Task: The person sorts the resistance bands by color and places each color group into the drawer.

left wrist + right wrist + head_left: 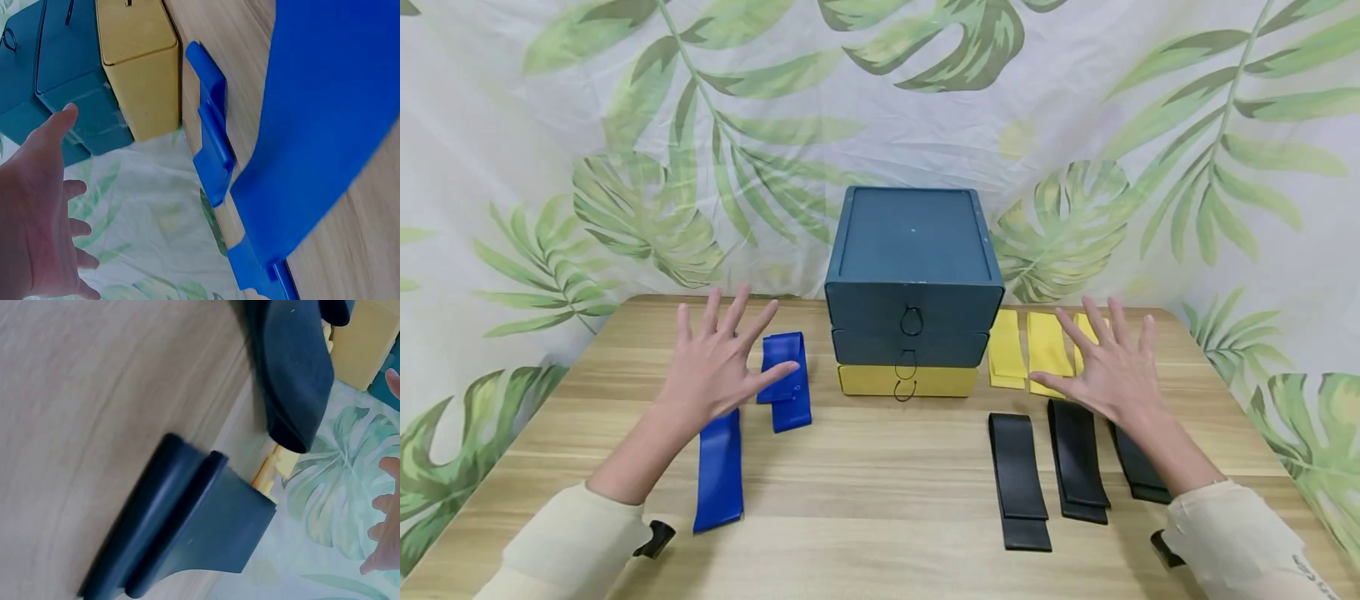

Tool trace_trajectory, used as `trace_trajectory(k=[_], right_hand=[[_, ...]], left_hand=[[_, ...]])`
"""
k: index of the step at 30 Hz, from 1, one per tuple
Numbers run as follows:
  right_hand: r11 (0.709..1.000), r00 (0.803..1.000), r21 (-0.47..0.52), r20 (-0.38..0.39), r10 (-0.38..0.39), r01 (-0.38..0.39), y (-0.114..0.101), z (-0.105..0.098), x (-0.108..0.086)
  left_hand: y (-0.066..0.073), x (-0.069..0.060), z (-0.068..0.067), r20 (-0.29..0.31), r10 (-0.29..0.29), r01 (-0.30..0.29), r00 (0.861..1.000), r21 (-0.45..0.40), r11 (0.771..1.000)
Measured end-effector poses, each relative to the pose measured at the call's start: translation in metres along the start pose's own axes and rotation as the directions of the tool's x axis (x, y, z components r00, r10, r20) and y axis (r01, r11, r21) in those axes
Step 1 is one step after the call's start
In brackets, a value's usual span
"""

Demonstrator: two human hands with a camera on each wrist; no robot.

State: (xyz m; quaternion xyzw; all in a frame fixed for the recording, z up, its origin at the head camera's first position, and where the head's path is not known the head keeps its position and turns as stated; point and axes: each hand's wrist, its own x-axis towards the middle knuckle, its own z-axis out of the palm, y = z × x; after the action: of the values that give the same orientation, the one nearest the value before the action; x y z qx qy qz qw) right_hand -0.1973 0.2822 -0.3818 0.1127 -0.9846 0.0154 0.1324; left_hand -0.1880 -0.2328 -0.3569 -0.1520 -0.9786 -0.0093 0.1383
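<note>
My left hand, fingers spread and holding nothing, hovers above blue bands on the left of the table. In the left wrist view the left hand shows at the left edge, apart from the blue bands. With its fingers spread too, my right hand is empty over black bands and yellow bands. Only part of the right hand shows in the right wrist view, beside folded black bands.
A stack of drawers stands at the back centre, with two dark blue drawers above a yellow one, each with a black loop on its front. The wooden table ends at a leaf-patterned cloth.
</note>
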Motion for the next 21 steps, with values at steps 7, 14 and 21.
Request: trace_trajectory(k=[7, 14, 21], right_hand=[[0.998, 0.998, 0.057, -0.062, -0.029, 0.032, -0.01, -0.007, 0.002], [0.973, 0.994, 0.225, -0.1, -0.037, 0.059, -0.026, -0.023, 0.007], [0.823, 0.994, 0.561, -0.104, -0.033, 0.086, -0.047, -0.046, 0.019]], left_hand=[[0.014, 0.003, 0.0, -0.041, 0.062, -0.063, 0.997, -0.035, 0.997], [0.027, 0.005, -0.005, -0.147, 0.19, -0.2, 0.971, -0.056, 0.978], [0.044, 0.007, -0.009, -0.255, 0.212, -0.273, 0.943, -0.233, 0.934]])
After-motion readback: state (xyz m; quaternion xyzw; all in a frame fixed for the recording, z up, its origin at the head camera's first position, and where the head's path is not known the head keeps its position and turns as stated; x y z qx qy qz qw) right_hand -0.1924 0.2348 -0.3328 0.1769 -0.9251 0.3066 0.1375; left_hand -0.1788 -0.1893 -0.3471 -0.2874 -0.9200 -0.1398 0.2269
